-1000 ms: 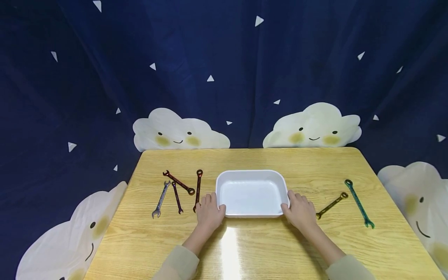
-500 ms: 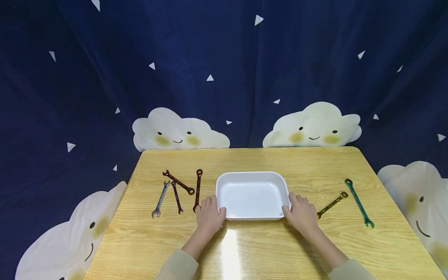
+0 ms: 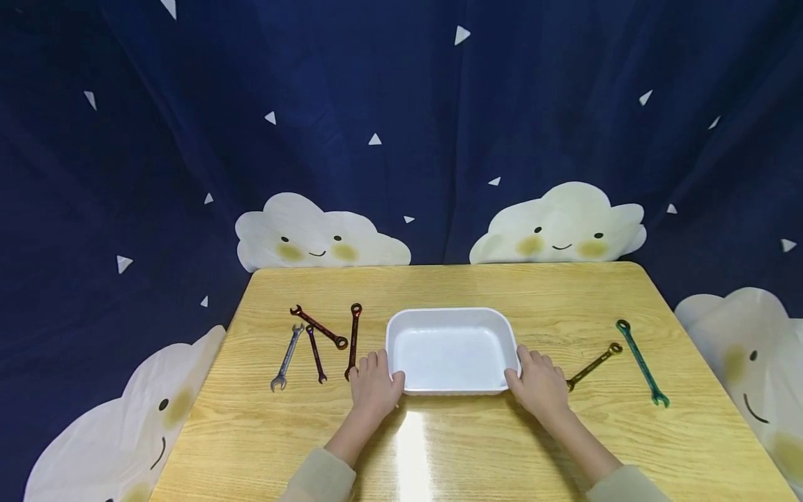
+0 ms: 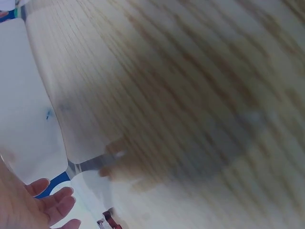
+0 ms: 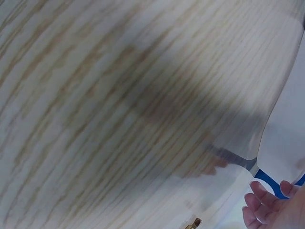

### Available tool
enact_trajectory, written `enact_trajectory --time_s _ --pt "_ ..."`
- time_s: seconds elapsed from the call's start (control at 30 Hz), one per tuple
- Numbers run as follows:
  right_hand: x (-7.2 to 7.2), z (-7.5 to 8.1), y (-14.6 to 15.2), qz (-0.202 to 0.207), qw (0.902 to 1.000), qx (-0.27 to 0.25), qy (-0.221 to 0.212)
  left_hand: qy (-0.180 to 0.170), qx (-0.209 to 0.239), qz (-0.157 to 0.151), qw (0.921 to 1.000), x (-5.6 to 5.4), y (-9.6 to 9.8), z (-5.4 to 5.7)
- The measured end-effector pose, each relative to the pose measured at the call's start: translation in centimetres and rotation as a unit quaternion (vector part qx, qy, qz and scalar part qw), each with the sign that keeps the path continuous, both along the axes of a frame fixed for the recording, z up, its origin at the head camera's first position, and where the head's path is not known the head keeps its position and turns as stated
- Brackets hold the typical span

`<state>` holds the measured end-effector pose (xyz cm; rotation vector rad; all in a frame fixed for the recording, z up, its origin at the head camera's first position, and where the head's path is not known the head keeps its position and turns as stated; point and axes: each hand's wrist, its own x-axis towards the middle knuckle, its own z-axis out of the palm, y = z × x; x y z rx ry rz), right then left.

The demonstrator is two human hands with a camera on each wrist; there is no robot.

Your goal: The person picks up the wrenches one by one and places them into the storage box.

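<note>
A white rectangular tray [image 3: 452,387] with rounded corners sits in the middle of the wooden table, its inside bare. My left hand [image 3: 375,385] grips its near left corner, thumb at the rim and fingers along the outer side. At the near right corner, my right hand [image 3: 541,382] holds the tray in the same way. Both wrist views catch the tray's outer wall [image 4: 28,95] beside the fingers. Just beyond my left fingers lies a dark red combination wrench [image 3: 355,335]. A gold wrench [image 3: 592,367] lies right of my right hand.
Left of the tray are a red wrench [image 3: 318,326], a silver wrench [image 3: 287,359] and a small purple wrench [image 3: 316,354]. A green wrench [image 3: 643,362] lies at the far right. A dark blue curtain [image 3: 426,139] with clouds hangs behind the table [image 3: 452,282].
Since a second ago the tray has shifted slightly toward me, both hands moving with it. Over the last half second it has stayed put. The wrenches lie as before.
</note>
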<state>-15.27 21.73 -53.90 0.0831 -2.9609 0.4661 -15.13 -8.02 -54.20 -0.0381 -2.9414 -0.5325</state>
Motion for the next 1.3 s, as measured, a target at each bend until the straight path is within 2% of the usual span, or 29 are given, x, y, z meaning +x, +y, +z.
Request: enact_trajectory --time_s 0.4,0.63,0.8,1.13,1.3 --pt "-0.1 -0.2 -0.3 -0.011 0.9999 -0.001 0.004 -0.020 -0.027 0.008 0.9994 -0.9 -0.4 0.0" --pt "-0.1 -0.2 -0.4 -0.015 0.9999 -0.002 0.004 -0.007 -0.033 -0.017 0.9993 -2.0 -1.2 -0.3" --pt "-0.2 -0.3 -0.3 -0.015 0.9999 -0.002 0.004 -0.012 -0.042 -0.026 0.9987 -2.8 -1.5 -0.3" --pt "-0.1 -0.4 -0.3 -0.014 0.9999 0.000 0.009 -0.039 -0.062 -0.029 0.9969 -3.0 -1.3 -0.1" --pt "-0.1 -0.4 -0.3 -0.010 0.9998 -0.001 0.018 -0.048 -0.057 -0.031 0.9968 -3.0 -1.2 -0.2"
